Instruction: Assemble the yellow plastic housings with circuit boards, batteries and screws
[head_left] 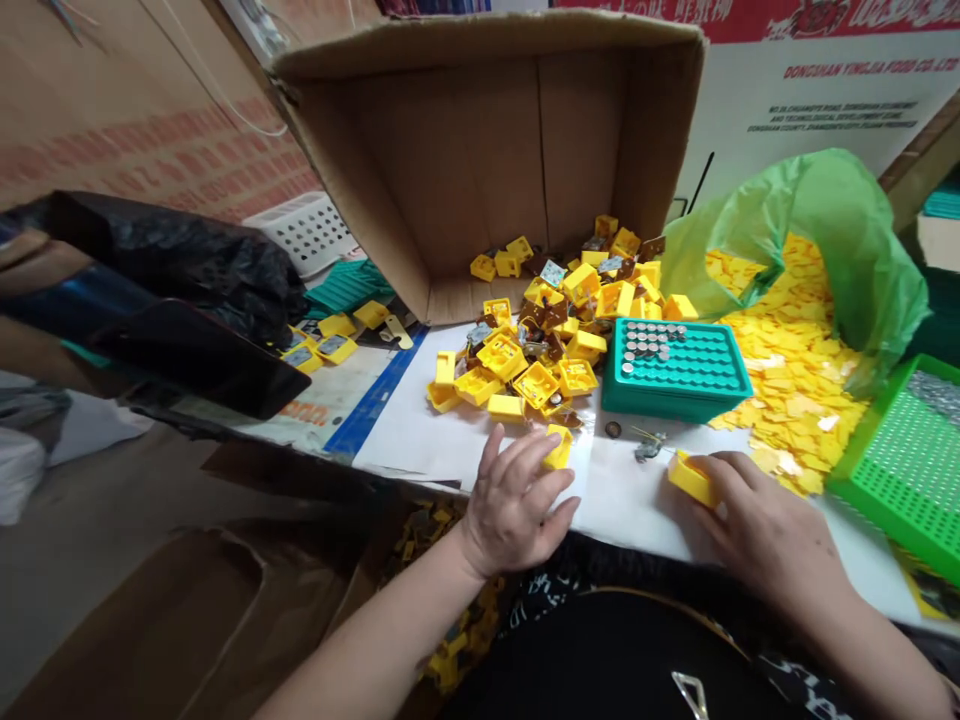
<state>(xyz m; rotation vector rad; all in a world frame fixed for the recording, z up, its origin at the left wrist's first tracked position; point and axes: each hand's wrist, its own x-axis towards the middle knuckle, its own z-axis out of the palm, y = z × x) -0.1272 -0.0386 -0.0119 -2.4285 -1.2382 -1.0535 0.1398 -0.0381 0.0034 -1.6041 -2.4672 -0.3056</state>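
My left hand point(519, 495) lies low over the near edge of the white work surface, fingers spread and thumb apart. Its fingertips reach a small yellow plastic case point(559, 450); whether they press on it I cannot tell. Between the thumb and fingers of my right hand point(761, 515) is another yellow plastic case point(693, 480). A small grey part with thin wires point(648, 447) lies between the hands, beside a dark round disc point(613, 430). Behind them stands a teal tray point(679, 395) with rows of silver button cells point(649, 340) at its left side.
Yellow cases with brown and grey parts point(536, 345) spill from a tipped cardboard box point(480, 160). At right, a green bag point(847, 230) spills flat yellow pieces point(795, 390) beside a green basket point(900, 480). A black device point(202, 350) juts in at left.
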